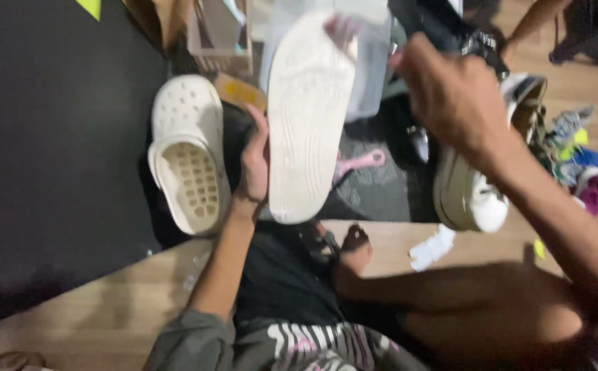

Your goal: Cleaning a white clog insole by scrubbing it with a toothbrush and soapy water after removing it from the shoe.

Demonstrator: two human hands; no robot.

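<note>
**Clog held sole-up for cleaning**

Clog [307, 117], white, is gripped at its side edge by the left hand [254, 168], above the dark mat [52, 137]. Right hand [450, 96] is blurred; its grip cannot be told, perhaps holding a cloth. Steady the sole firmly.

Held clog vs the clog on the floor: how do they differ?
The held clog shows its ribbed sole to the camera; the floor clog lies sole down, showing its holed toe and studded footbed. The left hand grips the held clog's edge; no hand touches the floor clog. Both are cream-white.
</note>
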